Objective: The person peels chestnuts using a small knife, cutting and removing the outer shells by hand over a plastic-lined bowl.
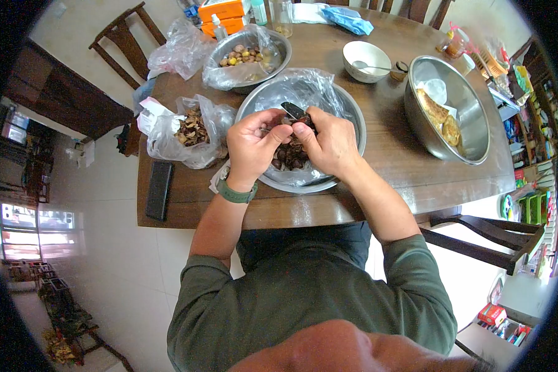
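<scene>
My left hand (254,139) and my right hand (335,137) meet above a large metal basin (361,127) lined with clear plastic. Closed fingers of my right hand grip a small black tool with a silvery edge (294,111); its exact kind is hard to see. The left thumb and fingers are pinched together beside it, and what they hold is hidden. Dark brown chestnuts (289,156) lie in the basin under both hands.
Left of the basin sits a plastic bag of brown shells (192,127), with a black phone (160,190) nearby. Behind is a bowl of peeled nuts (242,56). A white bowl (367,73) with a spoon and a large steel bowl (471,133) stand to the right.
</scene>
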Action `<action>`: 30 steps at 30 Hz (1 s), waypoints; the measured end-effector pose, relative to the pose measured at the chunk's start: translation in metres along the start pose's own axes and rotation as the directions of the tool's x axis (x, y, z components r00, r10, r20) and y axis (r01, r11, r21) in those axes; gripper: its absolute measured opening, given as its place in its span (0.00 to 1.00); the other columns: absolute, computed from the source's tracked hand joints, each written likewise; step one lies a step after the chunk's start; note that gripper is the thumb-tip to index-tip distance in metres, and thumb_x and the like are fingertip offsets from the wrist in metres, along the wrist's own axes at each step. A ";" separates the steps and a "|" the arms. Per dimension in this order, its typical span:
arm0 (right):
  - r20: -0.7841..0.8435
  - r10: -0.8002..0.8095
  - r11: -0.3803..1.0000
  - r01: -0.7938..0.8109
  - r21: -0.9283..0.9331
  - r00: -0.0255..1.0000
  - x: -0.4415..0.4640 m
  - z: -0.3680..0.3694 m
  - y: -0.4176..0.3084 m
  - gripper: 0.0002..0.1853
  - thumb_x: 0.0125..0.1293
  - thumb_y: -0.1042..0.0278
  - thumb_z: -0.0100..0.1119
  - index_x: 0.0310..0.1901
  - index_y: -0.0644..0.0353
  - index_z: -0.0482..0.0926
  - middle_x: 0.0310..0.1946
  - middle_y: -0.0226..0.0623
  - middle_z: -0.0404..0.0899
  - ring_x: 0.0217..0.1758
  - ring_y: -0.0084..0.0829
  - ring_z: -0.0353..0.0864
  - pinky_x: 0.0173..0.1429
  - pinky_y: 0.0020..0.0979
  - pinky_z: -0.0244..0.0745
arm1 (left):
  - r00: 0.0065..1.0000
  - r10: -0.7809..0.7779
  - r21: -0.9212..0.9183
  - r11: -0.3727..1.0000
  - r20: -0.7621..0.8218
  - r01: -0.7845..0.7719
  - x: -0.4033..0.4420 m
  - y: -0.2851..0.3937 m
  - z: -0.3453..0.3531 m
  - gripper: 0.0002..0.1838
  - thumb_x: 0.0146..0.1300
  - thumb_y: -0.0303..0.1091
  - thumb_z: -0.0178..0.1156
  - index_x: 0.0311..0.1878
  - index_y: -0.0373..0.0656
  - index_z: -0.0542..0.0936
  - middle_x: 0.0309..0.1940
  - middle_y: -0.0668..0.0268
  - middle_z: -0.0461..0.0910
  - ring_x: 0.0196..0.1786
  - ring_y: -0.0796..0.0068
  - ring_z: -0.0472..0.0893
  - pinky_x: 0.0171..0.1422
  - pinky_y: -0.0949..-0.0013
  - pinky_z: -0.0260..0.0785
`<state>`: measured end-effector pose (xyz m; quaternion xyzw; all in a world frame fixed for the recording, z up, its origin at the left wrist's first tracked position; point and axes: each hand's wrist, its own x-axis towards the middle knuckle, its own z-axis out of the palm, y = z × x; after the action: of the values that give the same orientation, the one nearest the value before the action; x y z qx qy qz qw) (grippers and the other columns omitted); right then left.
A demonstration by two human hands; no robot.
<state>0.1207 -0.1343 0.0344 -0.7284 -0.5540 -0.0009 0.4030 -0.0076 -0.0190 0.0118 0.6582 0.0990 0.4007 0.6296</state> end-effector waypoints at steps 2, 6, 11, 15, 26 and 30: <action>-0.016 -0.016 1.000 0.016 -0.018 1.000 0.001 0.000 0.000 0.21 0.65 0.47 0.58 0.30 0.60 0.74 0.24 0.50 0.80 0.29 0.54 0.81 0.32 0.50 0.73 | 1.000 0.014 0.009 1.000 -0.001 -0.014 0.001 -0.001 -0.001 0.15 0.62 0.28 0.68 0.48 0.29 0.80 0.37 0.64 0.83 0.34 0.81 0.81 0.38 0.78 0.76; -0.039 -0.058 0.997 0.056 -0.052 0.998 0.000 0.000 0.001 0.22 0.63 0.46 0.60 0.31 0.60 0.73 0.24 0.49 0.80 0.29 0.54 0.81 0.32 0.49 0.73 | 1.000 0.008 -0.035 0.999 0.006 -0.008 0.001 -0.001 -0.001 0.15 0.63 0.28 0.67 0.49 0.29 0.80 0.37 0.64 0.83 0.36 0.81 0.81 0.40 0.77 0.77; -0.036 -0.094 0.994 0.092 -0.060 0.995 0.000 -0.002 -0.001 0.23 0.62 0.44 0.61 0.31 0.60 0.73 0.24 0.48 0.80 0.29 0.54 0.81 0.32 0.48 0.74 | 0.992 -0.112 -0.199 0.975 -0.058 0.098 0.001 -0.004 0.001 0.16 0.64 0.28 0.66 0.51 0.29 0.78 0.39 0.63 0.83 0.39 0.78 0.82 0.44 0.74 0.80; -0.050 -0.068 0.996 0.071 0.061 0.996 -0.001 -0.003 0.001 0.22 0.63 0.47 0.62 0.32 0.62 0.73 0.24 0.47 0.79 0.29 0.52 0.80 0.33 0.46 0.73 | 0.995 -0.091 -0.262 0.962 -0.044 0.077 0.005 -0.011 -0.006 0.17 0.64 0.27 0.66 0.53 0.29 0.78 0.43 0.62 0.83 0.41 0.76 0.83 0.47 0.73 0.80; -0.032 0.058 0.838 -0.031 0.545 0.998 0.001 0.001 0.014 0.16 0.64 0.58 0.64 0.35 0.65 0.76 0.25 0.39 0.75 0.29 0.27 0.72 0.37 0.31 0.71 | 0.993 0.115 -0.045 0.992 0.031 -0.114 0.002 0.000 0.008 0.20 0.60 0.16 0.64 0.56 0.31 0.77 0.49 0.61 0.80 0.51 0.75 0.80 0.54 0.73 0.77; 0.060 0.043 0.840 -0.069 0.539 0.997 0.000 -0.002 0.014 0.10 0.66 0.66 0.63 0.39 0.64 0.77 0.28 0.29 0.77 0.33 0.18 0.72 0.39 0.24 0.69 | 0.995 0.094 0.023 0.995 0.038 -0.095 0.002 0.000 0.005 0.19 0.62 0.18 0.63 0.57 0.31 0.76 0.47 0.61 0.81 0.50 0.74 0.81 0.54 0.71 0.78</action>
<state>0.1330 -0.1363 0.0278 -0.6011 -0.5193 0.1833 0.5791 -0.0029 -0.0212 0.0135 0.6773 0.0612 0.4165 0.6034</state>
